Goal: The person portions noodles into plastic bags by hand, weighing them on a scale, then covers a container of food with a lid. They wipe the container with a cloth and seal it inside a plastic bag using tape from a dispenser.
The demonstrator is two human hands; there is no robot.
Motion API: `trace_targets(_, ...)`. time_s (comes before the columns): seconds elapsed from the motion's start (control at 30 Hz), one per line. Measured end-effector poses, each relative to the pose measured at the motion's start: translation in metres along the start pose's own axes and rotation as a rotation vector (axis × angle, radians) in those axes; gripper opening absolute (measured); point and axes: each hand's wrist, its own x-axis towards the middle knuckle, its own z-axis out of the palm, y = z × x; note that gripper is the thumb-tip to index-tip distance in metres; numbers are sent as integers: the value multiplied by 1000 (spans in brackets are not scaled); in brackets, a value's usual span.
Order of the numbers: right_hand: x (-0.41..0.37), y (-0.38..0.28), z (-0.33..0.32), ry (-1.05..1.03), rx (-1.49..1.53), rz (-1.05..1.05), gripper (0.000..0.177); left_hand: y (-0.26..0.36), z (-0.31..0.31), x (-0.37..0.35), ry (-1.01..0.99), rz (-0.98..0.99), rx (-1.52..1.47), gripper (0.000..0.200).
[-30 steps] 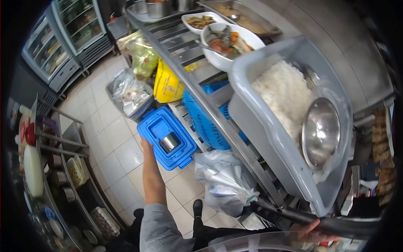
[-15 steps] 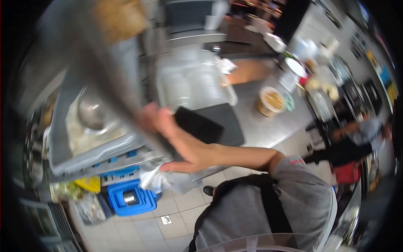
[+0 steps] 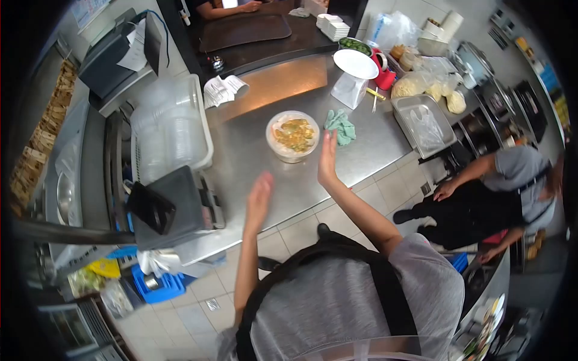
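A round clear-sided tub (image 3: 293,137) of orange and yellow food with green bits stands on the steel counter (image 3: 253,129). My right hand (image 3: 327,161) is held up just right of the tub, fingers straight and together, holding nothing. Lower left of the tub is my left hand (image 3: 259,200), slightly blurred, its fingers stretched out and nothing in it. A crumpled green cloth (image 3: 342,127) lies beyond my right fingertips.
A white crate (image 3: 206,141) of clear plastic containers stands left, near a black tablet (image 3: 150,207). Behind are a white scale (image 3: 355,69) and white slips (image 3: 224,91). Right are a steel tray (image 3: 423,123) and a person (image 3: 512,192) in a grey shirt.
My right hand has left the blurred metal edge at the left and is now beside the tub. My left hand has come into view. The camera view has turned toward the counter.
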Motion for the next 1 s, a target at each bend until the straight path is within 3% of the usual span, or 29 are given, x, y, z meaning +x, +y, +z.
trace_targets(0.03, 19, 6, -11, -64, 122, 92, 69, -6, 9, 32, 143, 62, -57, 50)
trace_targets(0.1, 60, 10, -19, -231, 348, 236, 69, 12, 33, 76, 359, -143, -162, 63)
trace_targets(0.17, 100, 11, -18, -411, 493, 321, 70, -16, 57, 109, 425, -121, -443, 66)
trace_targets(0.23, 124, 18, -17, -511, 428, 311, 71, -21, 81, 122, 522, -62, -579, 67)
trace_targets(0.33, 123, 39, -22, -542, 84, 224, 73, -20, 121, 120, 656, 96, -695, 68)
trace_targets(0.43, 96, 14, -42, -623, 134, 415, 81, -33, 142, 105, 596, 71, -569, 68)
trace_targets(0.5, 100, 59, -55, -529, 12, 299, 79, -60, 140, 91, 563, 36, -213, 67)
trace_targets(0.57, 112, 25, -94, -698, -50, 437, 69, -73, 129, 71, 584, -78, 252, 59)
trace_targets(0.6, 115, 5, -118, -778, -75, 507, 65, -44, 123, 57, 490, -163, 404, 51)
trace_targets(0.63, 124, -6, -138, -739, -93, 396, 53, -3, 118, 46, 396, -240, 550, 45)
trace_targets(0.73, 187, -42, -207, -477, -165, 12, 26, 28, 116, 52, 240, -233, 535, 35)
trace_targets(0.77, 212, -59, -228, -329, -375, -155, 20, 35, 125, 62, 160, -158, 486, 32)
trace_targets(0.8, 234, -81, -240, -121, -613, -155, 18, 44, 140, 76, 82, -87, 440, 29)
trace_targets(0.83, 272, -66, -259, 96, -662, -451, 18, 54, 155, 90, 2, -18, 398, 27)
trace_targets(0.87, 307, -68, -279, 154, -689, -604, 18, 65, 178, 103, -63, -2, 292, 26)
trace_targets(0.93, 352, -85, -297, 269, -779, -551, 22, 75, 229, 136, -207, 69, 120, 25)
trace_targets(1.0, 413, -73, -314, 336, -873, -645, 25, 81, 277, 170, -374, 119, 51, 25)
